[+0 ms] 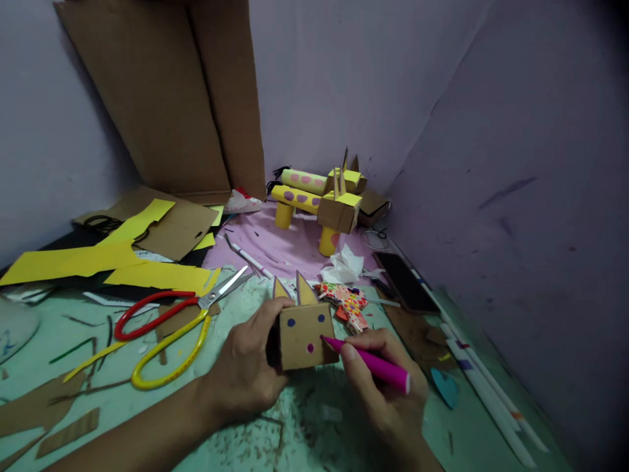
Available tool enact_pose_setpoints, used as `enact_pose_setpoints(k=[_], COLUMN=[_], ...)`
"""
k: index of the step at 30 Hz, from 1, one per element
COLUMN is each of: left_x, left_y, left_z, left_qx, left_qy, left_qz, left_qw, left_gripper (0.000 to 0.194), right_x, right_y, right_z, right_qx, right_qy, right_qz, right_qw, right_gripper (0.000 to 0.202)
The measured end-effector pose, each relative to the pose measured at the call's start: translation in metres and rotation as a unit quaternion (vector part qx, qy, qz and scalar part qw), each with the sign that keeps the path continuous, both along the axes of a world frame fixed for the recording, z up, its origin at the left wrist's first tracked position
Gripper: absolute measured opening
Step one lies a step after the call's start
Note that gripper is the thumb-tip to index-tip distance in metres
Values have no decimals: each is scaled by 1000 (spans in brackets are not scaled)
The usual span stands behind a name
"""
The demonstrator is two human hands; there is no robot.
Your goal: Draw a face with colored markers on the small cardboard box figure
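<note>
My left hand [253,357] grips a small cardboard box [299,334] from its left side, holding it up with one face toward me. Two pointed ears stand on its top. That face bears two dark blue dots and, lower down, one magenta dot. My right hand [390,373] is closed around a magenta marker [381,368], its tip touching or almost touching the face at the right of the magenta dot. Left of my left hand lie open scissors [209,298] with one red and one yellow handle.
Two yellow cardboard animals [299,196] with spots stand at the back. Yellow paper strips [83,259] and cardboard scraps [37,406] lie left. A phone [405,282], a patterned wrapper [346,301], crumpled tissue [344,265] and white sticks [484,387] are right. A large cardboard sheet [162,92] leans on the wall.
</note>
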State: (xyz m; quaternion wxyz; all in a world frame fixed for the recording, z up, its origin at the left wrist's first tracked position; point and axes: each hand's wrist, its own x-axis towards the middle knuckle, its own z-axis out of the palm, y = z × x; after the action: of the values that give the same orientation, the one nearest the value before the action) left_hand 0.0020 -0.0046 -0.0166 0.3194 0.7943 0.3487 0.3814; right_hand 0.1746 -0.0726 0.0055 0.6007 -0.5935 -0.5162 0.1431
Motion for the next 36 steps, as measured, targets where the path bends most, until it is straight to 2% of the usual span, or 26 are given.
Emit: enact_pose_setpoints(k=[13, 36], left_x=[0, 0], left_y=[-2, -2], left_z=[0, 1], left_qx=[-1, 10], left_qy=[-2, -2], left_qz=[4, 8], left_qw=[1000, 1000], left_gripper=[65, 64], right_x=[-1, 1], right_y=[0, 0], right_z=[-3, 1], right_qx=[12, -11], right_qy=[0, 5], right_qz=[24, 2], right_qw=[1000, 1000], right_gripper=[13, 16])
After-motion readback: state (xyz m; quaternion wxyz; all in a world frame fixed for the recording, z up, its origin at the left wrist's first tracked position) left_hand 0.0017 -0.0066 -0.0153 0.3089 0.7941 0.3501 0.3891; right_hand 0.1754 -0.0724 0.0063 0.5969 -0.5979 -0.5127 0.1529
